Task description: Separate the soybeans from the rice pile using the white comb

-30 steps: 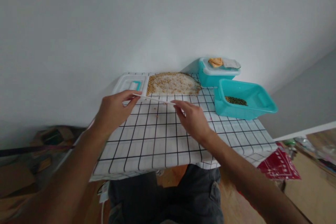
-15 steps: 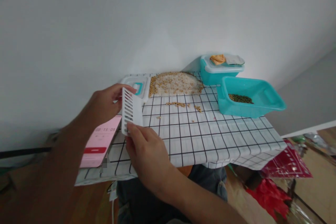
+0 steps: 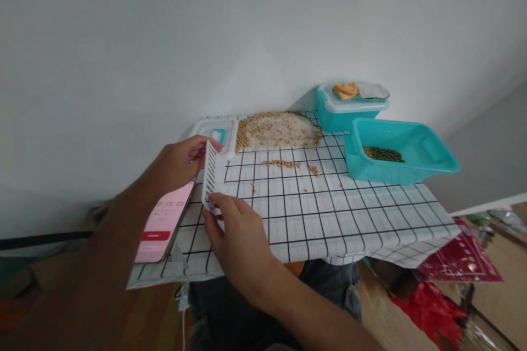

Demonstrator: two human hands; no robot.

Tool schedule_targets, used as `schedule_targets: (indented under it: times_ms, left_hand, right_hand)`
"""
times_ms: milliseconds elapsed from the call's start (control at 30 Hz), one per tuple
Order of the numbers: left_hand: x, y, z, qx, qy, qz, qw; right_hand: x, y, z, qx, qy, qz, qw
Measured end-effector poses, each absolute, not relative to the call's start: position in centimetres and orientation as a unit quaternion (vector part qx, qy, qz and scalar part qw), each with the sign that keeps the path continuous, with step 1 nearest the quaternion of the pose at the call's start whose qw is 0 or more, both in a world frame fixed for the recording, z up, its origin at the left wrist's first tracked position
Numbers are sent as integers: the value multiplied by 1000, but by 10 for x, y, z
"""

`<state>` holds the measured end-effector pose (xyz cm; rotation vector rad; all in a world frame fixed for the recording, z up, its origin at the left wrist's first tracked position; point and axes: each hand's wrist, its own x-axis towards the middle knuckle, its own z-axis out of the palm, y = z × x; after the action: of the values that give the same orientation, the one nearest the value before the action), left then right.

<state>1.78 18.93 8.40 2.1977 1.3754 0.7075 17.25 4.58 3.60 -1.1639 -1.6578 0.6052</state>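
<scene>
My left hand [image 3: 181, 162] pinches the far end of a white slotted plastic piece [image 3: 209, 174]. The fingers of my right hand [image 3: 242, 249] grip its near end. Held on edge above the checked tablecloth [image 3: 296, 219], the piece shows its row of slots. Behind it lies a white lid [image 3: 231, 134] with a teal handle. A heap of rice mixed with yellow beans [image 3: 282, 130] spreads beside the lid, along the wall. In front of the heap lie a short row of yellow beans [image 3: 281, 163] and a few scattered ones.
At left, a phone [image 3: 164, 225] with a pink timer screen lies under my left forearm. An open teal bin [image 3: 432, 156] at right holds green and yellow beans [image 3: 383, 154]. Behind it stands a lidded teal box [image 3: 346, 119] with orange and grey cloths [image 3: 373, 91] on top.
Both hands still hold the slotted piece, which has turned more edge-on and shifted slightly right in view. The whole scene has also slid a little to the right.
</scene>
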Motion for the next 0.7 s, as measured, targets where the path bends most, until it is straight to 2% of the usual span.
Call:
schedule_targets:
  times_ms: [700]
  left_hand:
    - [63, 205, 86, 829, 437, 232, 263]
  right_hand:
    - [201, 40, 33, -516, -608, 275, 537]
